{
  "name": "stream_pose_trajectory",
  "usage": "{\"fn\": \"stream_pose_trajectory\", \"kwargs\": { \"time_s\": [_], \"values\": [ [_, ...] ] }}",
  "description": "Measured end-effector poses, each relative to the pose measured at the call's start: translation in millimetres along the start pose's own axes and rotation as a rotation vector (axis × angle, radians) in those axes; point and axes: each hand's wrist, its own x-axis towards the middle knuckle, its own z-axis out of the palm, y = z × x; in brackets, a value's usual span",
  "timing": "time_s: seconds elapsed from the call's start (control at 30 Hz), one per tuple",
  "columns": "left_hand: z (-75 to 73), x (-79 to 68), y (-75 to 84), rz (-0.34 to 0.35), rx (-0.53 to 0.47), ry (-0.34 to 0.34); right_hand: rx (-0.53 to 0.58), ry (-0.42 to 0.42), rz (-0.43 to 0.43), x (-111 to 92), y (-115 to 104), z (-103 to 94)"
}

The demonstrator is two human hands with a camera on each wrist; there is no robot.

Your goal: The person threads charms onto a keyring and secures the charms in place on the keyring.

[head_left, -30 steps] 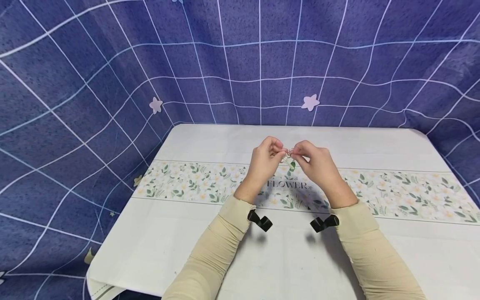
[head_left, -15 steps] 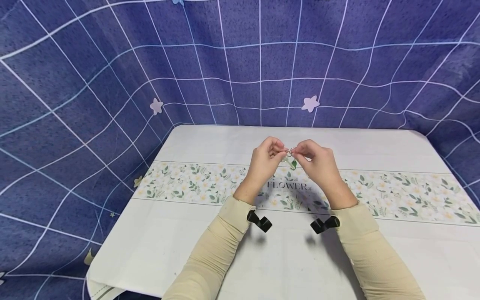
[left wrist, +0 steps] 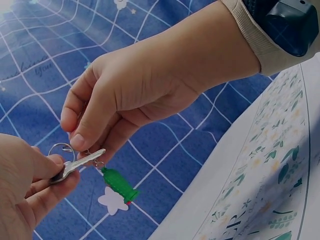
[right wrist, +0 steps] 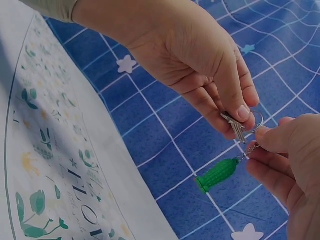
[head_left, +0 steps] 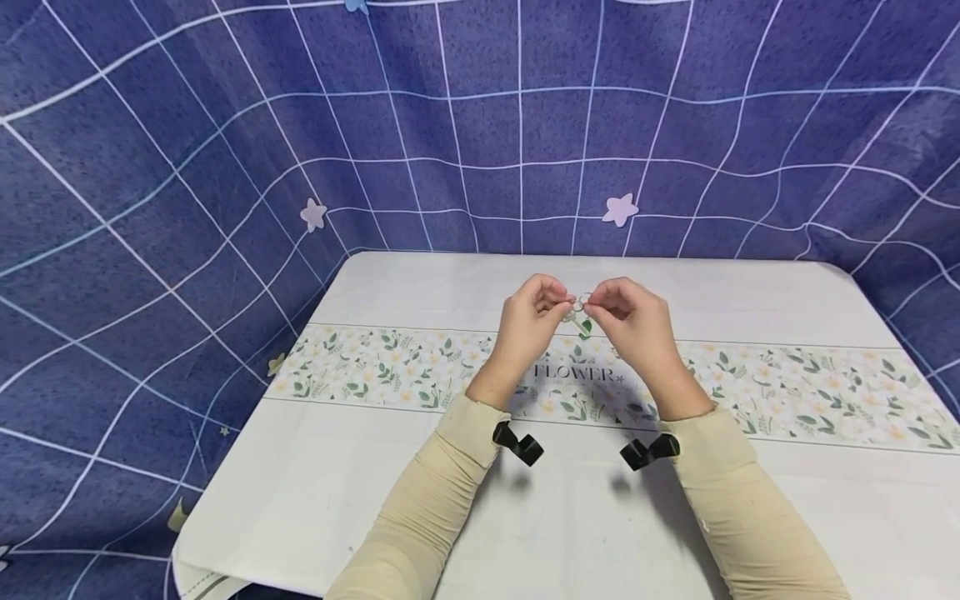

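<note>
In the head view my left hand and right hand meet above the middle of the table. The left hand pinches a silver key by its head, its blade pointing toward the right hand. Between the hands shows a thin metal key ring, which the right fingertips pinch. From it a short chain hangs with a green, bumpy, bottle-like charm. Whether the key is threaded on the ring is hidden by the fingers.
A white table has a floral printed band with lettering across it. Behind and to the left hangs a blue curtain with white grid lines and stars. Black devices sit at both cuffs.
The fingertips have drawn slightly apart, the right hand shifting a little to the right. More of the ring now shows between them. The green charm still hangs below.
</note>
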Motion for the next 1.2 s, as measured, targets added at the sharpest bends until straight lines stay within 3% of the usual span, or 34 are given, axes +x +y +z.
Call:
{"fn": "stream_pose_trajectory", "kwargs": {
  "time_s": [0.23, 0.57, 0.97, 1.2],
  "values": [
    [-0.3, 0.4, 0.1, 0.01, -0.024, 0.013, 0.104, 0.007, 0.056, 0.2, 1.0, 0.9],
    [-0.9, 0.7, 1.1, 0.006, -0.05, 0.023, 0.137, -0.001, 0.142, 0.5, 1.8, -0.3],
    [-1.7, 1.4, 1.0, 0.033, -0.007, 0.016, 0.163, -0.005, 0.152, 1.4, -0.4, -1.4],
    [-2.0, -0.8, 1.7, 0.008, 0.024, -0.016, 0.163, 0.007, 0.124, 1.4, 0.1, -0.4]
  ]
}}
